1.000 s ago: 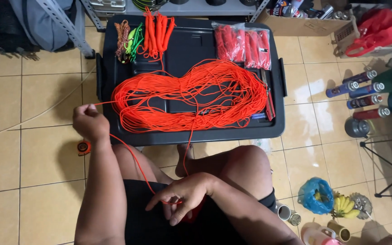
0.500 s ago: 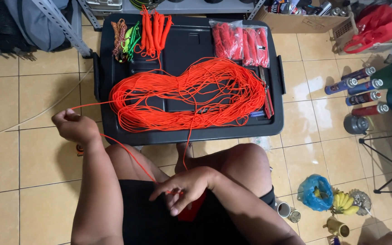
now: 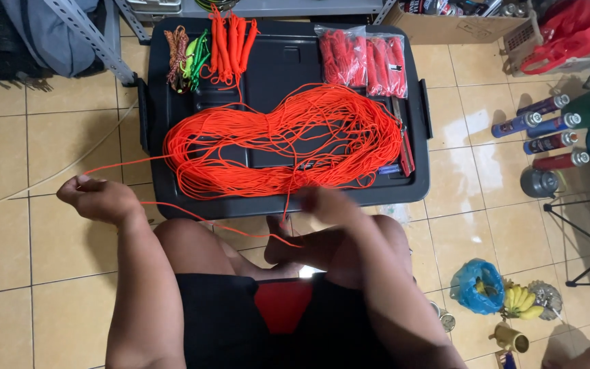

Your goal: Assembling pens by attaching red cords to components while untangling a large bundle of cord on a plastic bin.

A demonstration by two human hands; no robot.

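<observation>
Head view: lid (image 3: 281,65) bearing orange cord (image 3: 288,137).

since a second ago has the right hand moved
Yes. The right hand has gone up from the lap toward the near edge of the black lid, blurred in motion.

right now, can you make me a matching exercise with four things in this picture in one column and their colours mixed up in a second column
Things:
1. loose cord pile on the lid
2. storage lid under the cord
3. plastic bag on the floor, lower right
4. bananas beside that bag

Colours:
A. yellow
B. orange
C. blue
D. black

Pairs: 1-B, 2-D, 3-C, 4-A
</observation>
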